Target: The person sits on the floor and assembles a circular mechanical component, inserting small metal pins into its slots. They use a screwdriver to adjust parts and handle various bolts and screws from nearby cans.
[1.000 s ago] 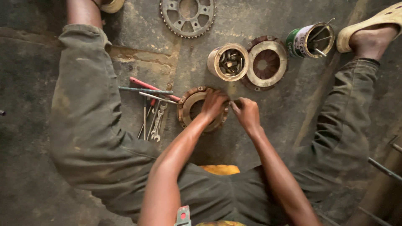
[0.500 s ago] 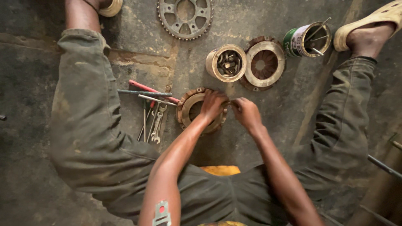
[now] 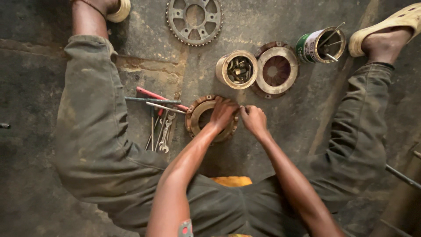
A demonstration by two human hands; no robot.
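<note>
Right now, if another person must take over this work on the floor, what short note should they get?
Left hand: lies on top of the round ring-shaped metal part on the floor, fingers at its right rim.
Right hand: at the same rim, fingertips pinched together; whether they grip something small cannot be told.
Around: spanners and rods left of the part; open tin with small parts, round drum-like part, can with rods and toothed sprocket further ahead.
Done: parts and tools are laid out.
Left: the work at the rim is in progress; its stage is not visible.
</note>
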